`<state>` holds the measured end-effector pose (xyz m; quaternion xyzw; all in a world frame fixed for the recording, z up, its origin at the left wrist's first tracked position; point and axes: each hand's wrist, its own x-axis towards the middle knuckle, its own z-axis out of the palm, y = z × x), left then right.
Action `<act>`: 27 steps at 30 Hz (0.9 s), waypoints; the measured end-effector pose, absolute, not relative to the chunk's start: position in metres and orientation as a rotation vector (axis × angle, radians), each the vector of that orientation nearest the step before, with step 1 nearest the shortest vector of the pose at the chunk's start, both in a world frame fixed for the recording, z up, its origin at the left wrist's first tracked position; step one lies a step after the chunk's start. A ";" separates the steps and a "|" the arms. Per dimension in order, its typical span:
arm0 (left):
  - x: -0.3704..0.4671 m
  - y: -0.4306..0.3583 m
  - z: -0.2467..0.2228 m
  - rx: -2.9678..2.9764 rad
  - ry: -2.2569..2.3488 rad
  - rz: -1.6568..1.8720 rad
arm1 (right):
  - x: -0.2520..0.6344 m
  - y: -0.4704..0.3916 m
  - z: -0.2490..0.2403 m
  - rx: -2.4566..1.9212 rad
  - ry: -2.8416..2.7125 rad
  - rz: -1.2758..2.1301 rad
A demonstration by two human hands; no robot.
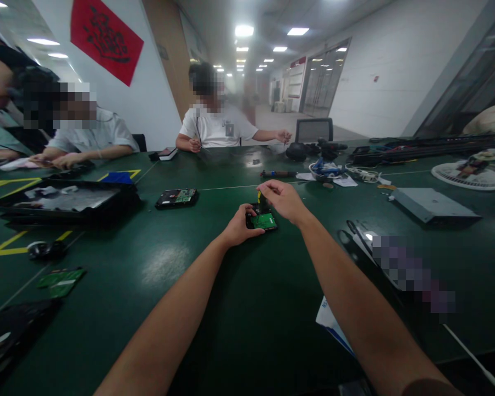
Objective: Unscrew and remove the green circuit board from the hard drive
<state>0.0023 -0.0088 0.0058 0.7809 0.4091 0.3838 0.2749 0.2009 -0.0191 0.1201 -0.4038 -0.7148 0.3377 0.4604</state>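
Note:
A hard drive (264, 221) lies on the dark green table with its green circuit board facing up. My left hand (240, 226) grips its left side, fingers at the far edge and thumb along the near edge. Above the drive's far part, my right hand (284, 199) pinches the top of a screwdriver (260, 199) with a yellow and black handle, held upright. The screwdriver's tip is too small and dark to make out against the drive. To the left lies a second hard drive (176, 198), also board side up.
A black tray (66, 201) and a loose green circuit board (61, 281) lie on the left. On the right are a grey metal box (435, 204), a white fan grille (467, 175) and a bowl with blue items (325, 169). A co-worker (216, 124) sits across the table.

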 end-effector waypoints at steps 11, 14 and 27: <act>0.002 -0.008 0.005 2.110 1.091 1.032 | 0.199 -0.022 0.122 -0.948 -1.708 0.983; 0.001 -0.008 0.005 2.111 1.078 1.037 | 0.199 -0.022 0.123 -0.901 -1.693 1.066; 0.002 -0.011 0.008 2.086 1.113 1.016 | 0.203 -0.015 0.118 -1.053 -1.681 0.761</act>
